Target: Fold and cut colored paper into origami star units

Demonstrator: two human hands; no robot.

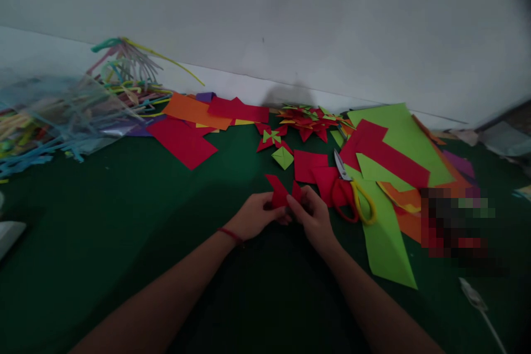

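Head view: the left hand (259, 214) and the right hand (311, 212) hold a folded red paper (280, 193) between them, fingers pinched on it from either side, above the green table (166, 221). A red band (231, 235) circles the left wrist. Just beyond the paper lie a green square (282, 158) and a red-and-green piece (271, 137), with a pile of folded stars (311, 120) near the wall (232, 16). Scissors (352, 196) with red and yellow handles rest right of the hands, on loose red and green sheets (388, 238). Coloured strips (128, 66) lie at far left, partly under clear plastic (89, 113).
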